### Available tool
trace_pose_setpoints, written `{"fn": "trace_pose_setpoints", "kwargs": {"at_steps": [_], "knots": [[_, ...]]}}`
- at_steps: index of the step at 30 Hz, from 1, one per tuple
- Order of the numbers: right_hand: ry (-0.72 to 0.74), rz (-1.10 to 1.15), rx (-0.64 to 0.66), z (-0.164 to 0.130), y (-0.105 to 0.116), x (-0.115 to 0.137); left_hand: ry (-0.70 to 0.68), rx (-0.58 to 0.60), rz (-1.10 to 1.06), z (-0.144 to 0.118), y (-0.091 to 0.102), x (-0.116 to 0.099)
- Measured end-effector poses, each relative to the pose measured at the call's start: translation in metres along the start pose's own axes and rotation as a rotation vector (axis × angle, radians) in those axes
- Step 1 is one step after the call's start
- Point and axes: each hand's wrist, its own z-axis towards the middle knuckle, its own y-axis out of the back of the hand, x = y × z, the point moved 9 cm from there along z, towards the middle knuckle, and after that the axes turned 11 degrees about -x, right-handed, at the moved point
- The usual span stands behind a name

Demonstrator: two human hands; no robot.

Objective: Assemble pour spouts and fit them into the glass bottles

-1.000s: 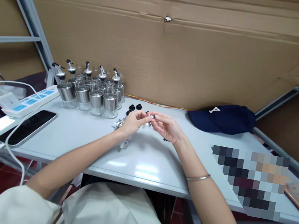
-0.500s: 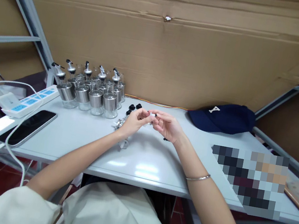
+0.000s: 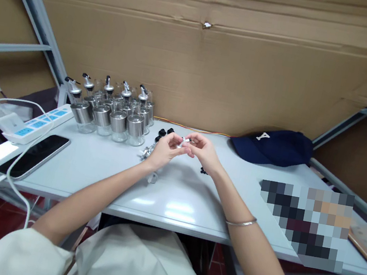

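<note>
Pinching one small metal spout point(image 3: 183, 141), both hands' grips meet above the grey table point(image 3: 100, 165) before cardboard point(image 3: 196, 64).

The pale grey, glossy metal bench point(image 3: 172, 202) carries the following items. Rear left: a cluster of glass dispenser bottles with steel collars and pourer spouts point(image 3: 113, 113). Left edge: a white power strip with blue sockets point(image 3: 35, 123), and just beside it a black smartphone point(image 3: 34, 155) lying flat. Centre rear: small black round caps point(image 3: 166, 131) and loose metal spout parts point(image 3: 147, 152). Rear right: a navy blue cap with a white letter point(image 3: 274, 146).
</note>
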Motion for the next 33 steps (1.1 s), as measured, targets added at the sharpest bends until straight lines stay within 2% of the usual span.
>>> {"fn": "trace_pose_setpoints", "kwargs": {"at_steps": [7, 12, 17, 19, 23, 28, 33], "knots": [[0.080, -0.073, -0.035, -0.001, -0.001, 0.004, -0.043, 0.035, 0.101, 0.002, 0.001, 0.005], [0.098, -0.067, -0.079, 0.003, 0.007, 0.007, -0.102, 0.090, 0.176, 0.006, 0.002, 0.002], [0.133, -0.008, -0.208, 0.009, 0.026, 0.009, -0.240, -0.053, 0.422, 0.022, 0.029, -0.012], [0.145, -0.010, -0.252, 0.011, 0.033, 0.008, -0.273, -0.051, 0.567, 0.029, 0.035, -0.013], [0.179, -0.018, -0.294, 0.013, 0.038, 0.006, -0.303, 0.108, 0.878, 0.042, 0.030, 0.000], [0.181, 0.020, -0.300, 0.014, 0.038, 0.004, -0.401, 0.382, 1.248, 0.041, 0.000, 0.021], [0.166, 0.010, -0.307, 0.013, 0.038, 0.004, -0.432, 0.443, 1.352, 0.042, -0.017, 0.024]]}}
